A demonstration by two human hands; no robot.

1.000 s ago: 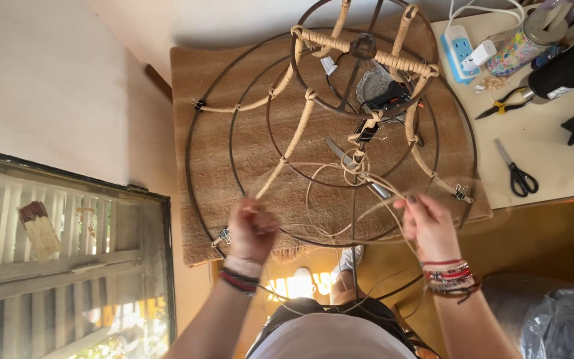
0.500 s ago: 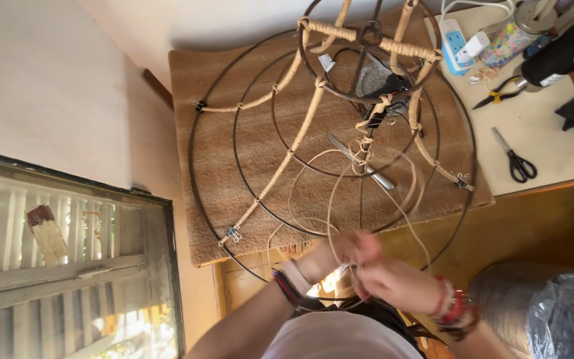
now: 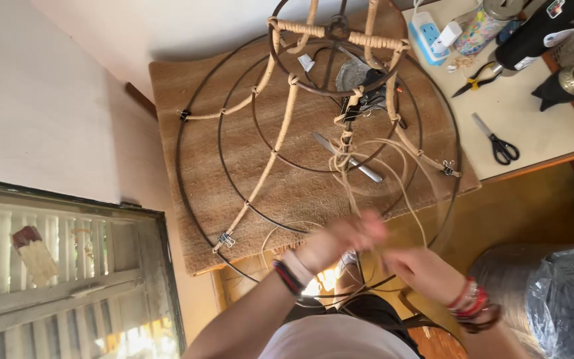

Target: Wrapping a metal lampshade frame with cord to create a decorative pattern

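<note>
A dark wire frame (image 3: 197,126) of several nested rings stands on a brown woven mat (image 3: 247,153). Pale cane wraps its ribs (image 3: 275,147). A thin cane strand (image 3: 357,199) runs from a half-wrapped rib down to my hands. My left hand (image 3: 343,237) and my right hand (image 3: 414,264) meet near the frame's front rim, both closed on that strand. The hands are blurred. A metal tool (image 3: 348,158) lies on the mat inside the rings. Small clips (image 3: 226,240) pin the cane ends to the outer ring.
A white table at the right holds black scissors (image 3: 496,143), pliers (image 3: 473,78), a power strip (image 3: 426,33), a jar (image 3: 483,23) and a dark bottle (image 3: 539,33). A louvred window (image 3: 61,279) lies lower left. A plastic-covered bundle (image 3: 559,299) sits lower right.
My hands were apart on the frame's front rim, then came together. They now sit joined a little right of centre, pulling the strand. The view has shifted up and left.
</note>
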